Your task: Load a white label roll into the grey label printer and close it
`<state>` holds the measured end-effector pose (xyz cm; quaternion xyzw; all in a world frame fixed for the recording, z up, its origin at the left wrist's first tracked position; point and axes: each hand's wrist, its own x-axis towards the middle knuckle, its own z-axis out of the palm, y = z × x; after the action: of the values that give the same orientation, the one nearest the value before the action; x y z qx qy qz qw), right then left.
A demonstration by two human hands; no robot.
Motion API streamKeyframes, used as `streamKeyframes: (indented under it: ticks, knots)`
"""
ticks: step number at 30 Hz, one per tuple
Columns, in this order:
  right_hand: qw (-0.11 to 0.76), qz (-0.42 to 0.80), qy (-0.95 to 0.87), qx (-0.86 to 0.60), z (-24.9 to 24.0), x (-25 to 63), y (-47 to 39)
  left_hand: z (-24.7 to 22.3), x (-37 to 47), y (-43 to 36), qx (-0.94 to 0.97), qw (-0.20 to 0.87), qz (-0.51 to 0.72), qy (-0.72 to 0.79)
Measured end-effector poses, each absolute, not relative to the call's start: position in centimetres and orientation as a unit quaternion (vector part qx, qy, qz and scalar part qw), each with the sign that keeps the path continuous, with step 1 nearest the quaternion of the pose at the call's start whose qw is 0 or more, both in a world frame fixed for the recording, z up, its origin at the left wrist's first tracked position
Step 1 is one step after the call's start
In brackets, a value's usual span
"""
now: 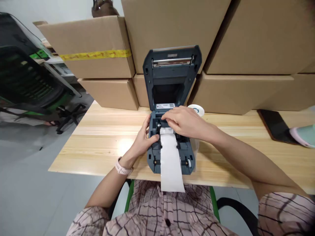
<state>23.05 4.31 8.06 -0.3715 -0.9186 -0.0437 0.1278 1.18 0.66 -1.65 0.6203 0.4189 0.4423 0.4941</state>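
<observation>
A dark label printer (151, 160) stands on the wooden table with its lid (169, 75) raised. White label paper (171, 164) runs from inside it over the front and past the table edge. My left hand (143, 139) rests against the printer's left side, fingers outside and thumb over the rim; it is wrapped round that edge. My right hand (183, 121) reaches over the back of the open compartment, fingers bent together above the roll area. Whether those fingertips hold anything is hidden.
Cardboard boxes (221, 93) are stacked behind the printer. A white disc (197, 110) lies behind my right hand. To the right are a dark phone (277, 126) and a pale green cup (305, 135). A black chair (31, 78) stands on the left.
</observation>
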Motion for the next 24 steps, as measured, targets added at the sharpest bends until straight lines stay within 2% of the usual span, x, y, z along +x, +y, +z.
streamKeyframes:
  ticks: [2, 4, 6, 11, 19, 21, 24]
  knots:
    - [-0.032, -0.005, -0.923, -0.383, 8.2, 22.3, 4.3, -1.4, 1.0, 0.7, 0.618, 0.496, 0.444, 0.418]
    - [-0.126, 0.007, -0.923, -0.363, 8.6, 21.4, 4.7, -1.0, 0.6, 0.7, 0.608, 0.513, 0.439, 0.418]
    - [-0.159, 0.018, -0.928, -0.336, 8.9, 20.6, 5.2, -0.6, 0.1, 0.8, 0.594, 0.536, 0.429, 0.418]
    - [-0.173, 0.039, -0.939, -0.296, 8.6, 20.3, 6.0, -0.5, -0.7, 0.9, 0.595, 0.543, 0.425, 0.413]
    - [-0.092, 0.157, -0.958, -0.220, 7.7, 21.6, 6.2, -0.5, -0.7, 0.7, 0.606, 0.527, 0.426, 0.417]
    - [-0.026, 0.228, -0.950, -0.213, 8.9, 23.3, 6.0, -0.5, -0.7, 0.7, 0.607, 0.527, 0.428, 0.413]
    - [0.131, 0.334, -0.904, -0.233, 11.0, 28.3, 4.5, -0.6, -0.7, 0.6, 0.610, 0.523, 0.431, 0.411]
